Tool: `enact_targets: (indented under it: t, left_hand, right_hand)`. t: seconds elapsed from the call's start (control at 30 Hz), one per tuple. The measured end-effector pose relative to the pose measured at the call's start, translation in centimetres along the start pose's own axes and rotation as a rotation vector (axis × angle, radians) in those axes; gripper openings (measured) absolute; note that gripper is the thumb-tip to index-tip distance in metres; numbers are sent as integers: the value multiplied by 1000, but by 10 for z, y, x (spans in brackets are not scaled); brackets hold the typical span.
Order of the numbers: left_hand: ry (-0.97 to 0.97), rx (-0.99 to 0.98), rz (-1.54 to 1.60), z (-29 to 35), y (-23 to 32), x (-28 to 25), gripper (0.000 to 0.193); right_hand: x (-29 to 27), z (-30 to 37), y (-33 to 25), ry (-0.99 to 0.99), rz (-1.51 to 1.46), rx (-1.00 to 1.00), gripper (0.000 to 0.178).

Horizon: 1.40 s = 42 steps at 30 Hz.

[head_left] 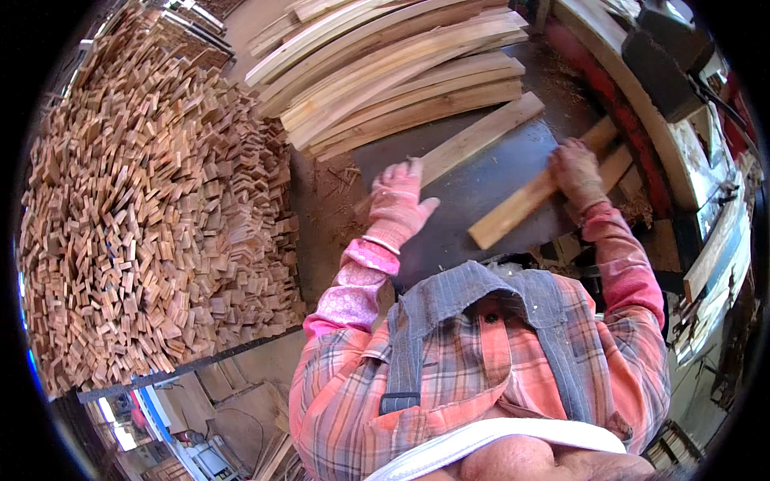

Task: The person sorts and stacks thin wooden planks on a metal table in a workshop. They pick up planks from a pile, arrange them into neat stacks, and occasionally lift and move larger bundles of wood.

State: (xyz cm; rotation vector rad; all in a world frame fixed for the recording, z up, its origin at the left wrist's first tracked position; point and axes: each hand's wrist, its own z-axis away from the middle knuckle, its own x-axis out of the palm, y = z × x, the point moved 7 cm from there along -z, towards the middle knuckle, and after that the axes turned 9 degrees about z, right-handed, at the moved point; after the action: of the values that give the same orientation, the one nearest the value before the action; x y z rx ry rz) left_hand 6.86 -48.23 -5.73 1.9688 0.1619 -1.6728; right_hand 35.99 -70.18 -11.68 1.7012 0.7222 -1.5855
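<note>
My left hand (396, 204), in a pink glove, lies across a long pale wooden board (481, 138) on the dark metal table (449, 228). Its fingers are stretched out and the thumb stands apart; the palm side is hidden. On the right, my right hand (576, 171) is closed over a shorter wooden board (513, 212), which slants from the near left to the far right. Another wooden piece (616, 167) lies beside that board, close to the right wrist. The undersides of the right fingers cannot be seen.
Several long planks (401, 72) are stacked at the far side of the table. A tall heap of small wood pieces (152, 232) fills the left. Red and pale machine edging (646, 104) curves along the right, below a dark machine part (666, 60). Shavings (341, 180) lie near the table's left edge.
</note>
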Motion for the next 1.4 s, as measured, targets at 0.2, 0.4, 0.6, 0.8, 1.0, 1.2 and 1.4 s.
enact_targets:
  t: [0.2, 0.4, 0.6, 0.8, 1.0, 1.2, 1.4]
  left_hand:
    - [-11, -26, 8, 24, -35, 32, 72]
    - [-108, 129, 44, 4, 43, 67, 72]
    - [398, 240, 51, -20, 35, -58, 80]
    - [281, 9, -457, -95, -34, -128, 100]
    - [63, -141, -512, -138, -51, -129, 89]
    - [67, -71, -474, -131, -46, -142, 69]
    - [110, 174, -378, -72, 2, -101, 68]
  right_hand:
    - [10, 7, 67, 195, 65, 91, 32]
    - [-51, -12, -74, 382, -171, -197, 37]
    - [-21, -13, -58, 73, -74, -163, 28]
    - [-16, -10, 8, 81, -17, -55, 28]
    - [-9, -6, 68, 110, 17, 41, 29]
    - [-19, -12, 91, 0, 121, 184, 32]
    - [-49, 16, 84, 37, -13, 409, 29]
